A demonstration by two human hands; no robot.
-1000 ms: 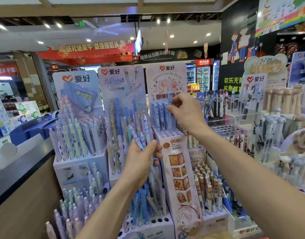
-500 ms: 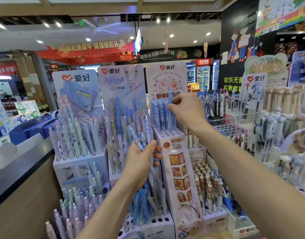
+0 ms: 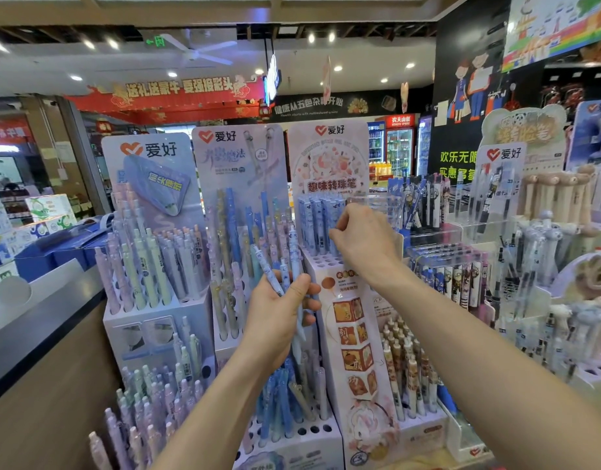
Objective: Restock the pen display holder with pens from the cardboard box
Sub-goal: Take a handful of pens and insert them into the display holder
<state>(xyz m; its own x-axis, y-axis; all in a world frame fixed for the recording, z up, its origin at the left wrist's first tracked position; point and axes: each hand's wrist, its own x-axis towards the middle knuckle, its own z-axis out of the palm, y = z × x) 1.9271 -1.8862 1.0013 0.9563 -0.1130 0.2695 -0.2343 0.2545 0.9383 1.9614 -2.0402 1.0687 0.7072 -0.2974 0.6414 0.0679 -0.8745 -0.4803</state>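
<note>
The pink-and-white pen display holder (image 3: 348,329) stands in the middle, with a row of blue patterned pens (image 3: 315,217) in its top tier and several empty holes (image 3: 321,258) in front of them. My right hand (image 3: 365,240) is at the right end of that row, fingers curled and pinching a pen that stands low in the tier. My left hand (image 3: 278,317) is lower and to the left, gripping a bunch of blue-and-white pens (image 3: 275,271) that fan upward. The cardboard box is out of view.
Other pen stands crowd both sides: a lilac stand (image 3: 149,266) at the left, a blue stand (image 3: 238,239) behind my left hand, and clear acrylic racks (image 3: 441,266) at the right. A dark counter edge (image 3: 38,330) runs along the left.
My right hand has come down, lowering its pen into the top tier among the other pens. My left hand with its bunch has hardly moved.
</note>
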